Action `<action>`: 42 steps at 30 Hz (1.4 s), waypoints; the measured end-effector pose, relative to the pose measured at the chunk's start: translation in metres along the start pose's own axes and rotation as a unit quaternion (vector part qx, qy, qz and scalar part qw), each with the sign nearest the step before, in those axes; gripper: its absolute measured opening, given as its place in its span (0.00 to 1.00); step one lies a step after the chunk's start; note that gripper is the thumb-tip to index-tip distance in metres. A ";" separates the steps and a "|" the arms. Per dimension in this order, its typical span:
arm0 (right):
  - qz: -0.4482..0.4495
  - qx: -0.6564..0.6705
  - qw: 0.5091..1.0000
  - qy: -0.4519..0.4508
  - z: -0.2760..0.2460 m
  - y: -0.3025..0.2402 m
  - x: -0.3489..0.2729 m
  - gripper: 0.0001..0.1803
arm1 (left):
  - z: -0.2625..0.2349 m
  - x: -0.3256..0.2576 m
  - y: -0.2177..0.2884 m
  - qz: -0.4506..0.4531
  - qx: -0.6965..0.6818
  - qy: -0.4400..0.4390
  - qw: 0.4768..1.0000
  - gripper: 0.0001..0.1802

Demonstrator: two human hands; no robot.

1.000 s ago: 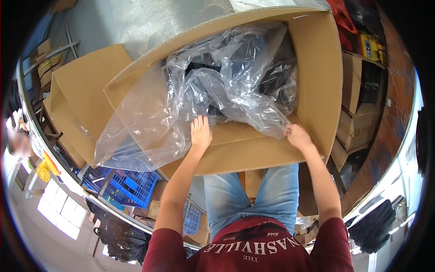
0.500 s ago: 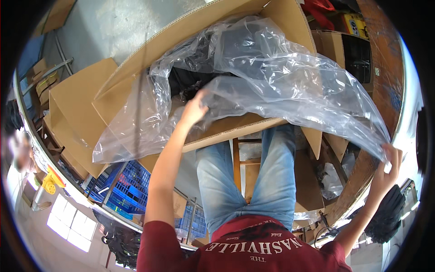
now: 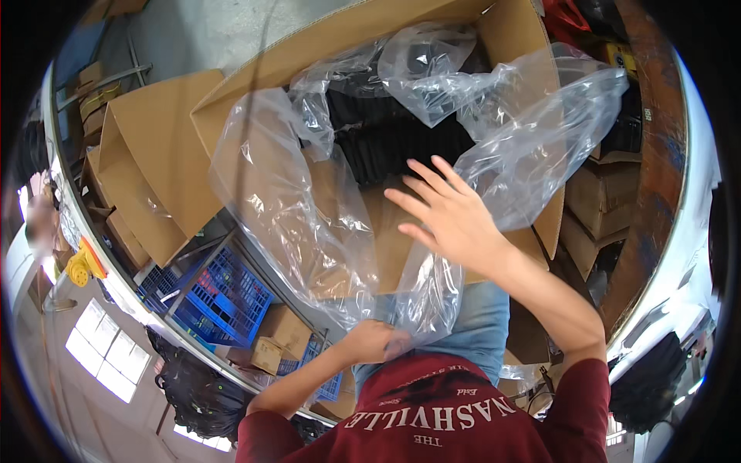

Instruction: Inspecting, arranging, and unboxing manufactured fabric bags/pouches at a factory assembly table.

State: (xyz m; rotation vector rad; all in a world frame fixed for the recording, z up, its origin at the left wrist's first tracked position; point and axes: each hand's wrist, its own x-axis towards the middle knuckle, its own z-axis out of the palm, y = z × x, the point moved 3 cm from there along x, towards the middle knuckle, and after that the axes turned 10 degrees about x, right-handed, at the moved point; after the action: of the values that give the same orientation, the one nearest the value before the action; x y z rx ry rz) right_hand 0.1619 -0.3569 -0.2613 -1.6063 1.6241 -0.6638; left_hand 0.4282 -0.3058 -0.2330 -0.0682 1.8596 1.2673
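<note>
A large open cardboard box [image 3: 517, 35] stands in front of my legs, lined with a clear plastic bag [image 3: 289, 193] whose edges spread over its sides. Down inside, a row of black items [image 3: 401, 147] shows through the bag's mouth; their kind I cannot make out. Close to my shirt, my left hand [image 3: 374, 342] is closed on the near edge of the plastic bag. My right hand [image 3: 455, 216] hovers over the near part of the box, fingers spread and empty, pointing toward the black items.
Blue plastic crates [image 3: 224, 297] stand at lower left, beside small cartons [image 3: 282, 339]. Folded cardboard [image 3: 158, 147] leans left of the box. A worn wooden edge [image 3: 660, 147] runs along the right, near more cartons [image 3: 602, 197]. Black bundles [image 3: 652, 382] hang at lower right.
My right hand has let go of the bag's right edge and moved in over the box. My left hand has come back toward my body, gripping plastic. The bag's mouth is wider, exposing more black items.
</note>
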 end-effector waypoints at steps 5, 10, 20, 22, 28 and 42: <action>0.270 -0.133 0.934 -0.195 0.022 0.051 -0.060 0.18 | 0.015 -0.047 -0.028 -0.191 -0.252 0.233 0.920 0.14; 0.431 -0.062 0.899 -0.047 -0.043 0.031 -0.146 0.20 | 0.025 -0.102 -0.070 -0.337 -0.537 0.504 0.587 0.33; 0.598 0.516 0.482 0.380 0.009 0.075 -0.288 0.47 | 0.086 -0.109 -0.166 -0.376 -0.664 0.522 0.383 0.49; 0.544 0.609 0.372 0.441 0.022 0.117 -0.304 0.49 | 0.076 -0.099 -0.188 -0.269 -0.738 0.509 0.351 0.43; 0.468 0.625 0.453 0.431 0.040 0.194 -0.239 0.40 | 0.075 -0.117 -0.260 -0.155 -0.770 0.499 0.366 0.36; 0.316 0.065 0.847 0.421 -0.038 0.033 -0.152 0.05 | -0.046 -0.034 -0.055 -0.270 -0.261 0.159 0.913 0.17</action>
State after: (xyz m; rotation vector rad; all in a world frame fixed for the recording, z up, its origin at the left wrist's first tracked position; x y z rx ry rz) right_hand 0.1018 -0.2090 -0.2425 -0.5605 2.4849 -1.1563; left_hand 0.4478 -0.3815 -0.2455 -1.0586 1.5377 1.3585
